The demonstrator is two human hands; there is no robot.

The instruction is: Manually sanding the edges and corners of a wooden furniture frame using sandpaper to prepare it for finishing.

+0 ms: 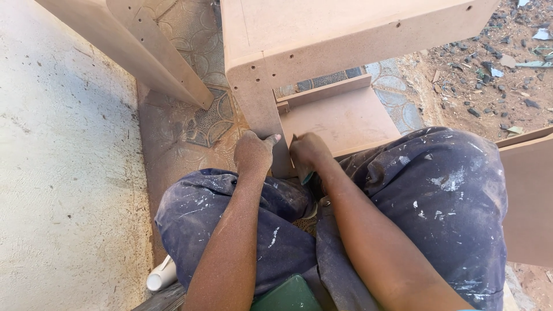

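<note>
- No labels, signs or screens show anywhere around either hand
- The one thing that may count as a package is a white plastic bottle or tube (162, 275), lying on the floor low and to the outer side of the left hand (253, 152), well apart from it, partly hidden under the trouser leg; it is plain white and rounded, and no print can be made out on it
- Nothing of the kind lies near the right hand (308, 151)
</note>
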